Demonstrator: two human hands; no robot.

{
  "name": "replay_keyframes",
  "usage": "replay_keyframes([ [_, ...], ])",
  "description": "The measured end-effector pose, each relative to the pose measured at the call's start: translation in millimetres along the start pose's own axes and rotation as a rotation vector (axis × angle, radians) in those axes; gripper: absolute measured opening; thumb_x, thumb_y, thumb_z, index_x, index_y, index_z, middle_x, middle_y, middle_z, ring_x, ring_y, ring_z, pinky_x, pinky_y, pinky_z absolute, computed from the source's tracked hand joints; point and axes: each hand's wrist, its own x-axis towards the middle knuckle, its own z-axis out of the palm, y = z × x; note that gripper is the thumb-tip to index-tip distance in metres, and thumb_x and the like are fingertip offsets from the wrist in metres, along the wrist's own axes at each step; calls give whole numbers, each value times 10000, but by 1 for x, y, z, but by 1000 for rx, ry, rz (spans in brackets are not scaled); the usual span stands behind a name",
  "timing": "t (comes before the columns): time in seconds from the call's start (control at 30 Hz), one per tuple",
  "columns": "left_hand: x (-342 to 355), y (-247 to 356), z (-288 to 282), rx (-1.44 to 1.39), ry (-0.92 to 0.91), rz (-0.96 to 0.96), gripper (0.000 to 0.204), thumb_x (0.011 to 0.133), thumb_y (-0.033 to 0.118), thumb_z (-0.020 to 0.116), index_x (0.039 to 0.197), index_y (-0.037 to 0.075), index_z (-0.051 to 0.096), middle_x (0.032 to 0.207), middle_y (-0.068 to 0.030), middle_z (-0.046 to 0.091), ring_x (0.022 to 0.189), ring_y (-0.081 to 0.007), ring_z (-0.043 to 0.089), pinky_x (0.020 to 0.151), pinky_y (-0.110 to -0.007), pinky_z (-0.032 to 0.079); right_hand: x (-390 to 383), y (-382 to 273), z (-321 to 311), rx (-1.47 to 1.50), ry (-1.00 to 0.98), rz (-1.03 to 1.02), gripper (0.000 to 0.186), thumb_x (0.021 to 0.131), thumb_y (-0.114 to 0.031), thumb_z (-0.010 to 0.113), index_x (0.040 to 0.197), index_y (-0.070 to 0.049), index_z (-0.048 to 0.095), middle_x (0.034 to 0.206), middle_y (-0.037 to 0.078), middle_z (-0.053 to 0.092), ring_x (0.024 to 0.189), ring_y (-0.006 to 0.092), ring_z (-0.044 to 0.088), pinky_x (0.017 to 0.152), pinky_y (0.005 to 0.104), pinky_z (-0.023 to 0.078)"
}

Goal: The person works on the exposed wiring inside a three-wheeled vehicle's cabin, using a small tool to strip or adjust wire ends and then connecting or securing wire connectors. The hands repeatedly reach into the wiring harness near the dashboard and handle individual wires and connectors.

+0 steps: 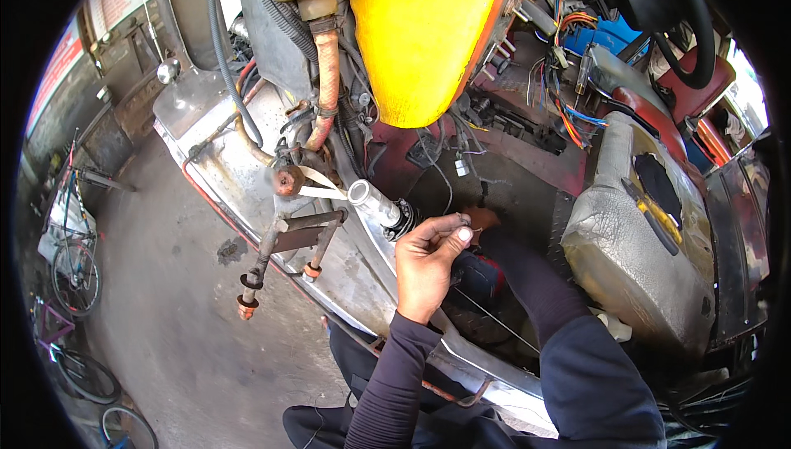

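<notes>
Though lengthwise aslant, silver tube (376, 204) leftward.

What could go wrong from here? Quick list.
1. Dropped part: the left hand has its fingertips together beside the right hand, above the dark floor. Anything small between them, too small to make out, might fall out of sight.
2. Snag: the white connector is close to the hands and could get caught.
3. Slide: a yellow-and-black tool lies loose on the grey seat; a bump might shift it.
</notes>
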Motion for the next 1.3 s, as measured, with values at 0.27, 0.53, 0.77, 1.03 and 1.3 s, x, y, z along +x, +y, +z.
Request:
replay_keyframes([
  [0.27,-5,10,-22,220,119,17,228,973,78,669,1163,-44,704,940,-61,714,784,-89,611,736,-226,500,-73,-81,-192,-375,-168,-263,206,751,-70,645,907,10,754,1009,258,720,970,398,712,839,463,582],
  [0.53,1,-1,-12,83,72,36,224,992,80,637,1164,-48,703,892,-35,677,786,-88,568,737,-227,464,-175,-29,-280,590,-47,-452,355,821,-170,787,1080,57,703,794,93,678,753,158,640,691,326,498],
  [0.77,-1,1,-18,16,68,18,252,999,95,630,1197,-52,682,1037,-66,710,867,-112,630,765,-246,507,-163,-39,-256,285,154,-574,368,800,-190,780,1104,10,725,919,153,718,823,289,680,773,385,520],
  [1.03,-1,0,-18,-45,45,9,247,1012,114,617,1180,-57,678,1003,-57,692,864,-118,627,760,-249,515,-168,-43,-260,325,97,-559,373,793,-190,785,1108,3,730,1031,174,714,979,329,682,857,400,517],
  [1.3,1,-3,-20,-123,15,5,235,1011,105,614,1190,-27,692,1136,-75,705,913,-122,615,785,-266,516,-173,-41,-271,276,140,-507,375,785,-180,780,1103,11,728,1035,179,699,1004,332,673,865,411,513],
])
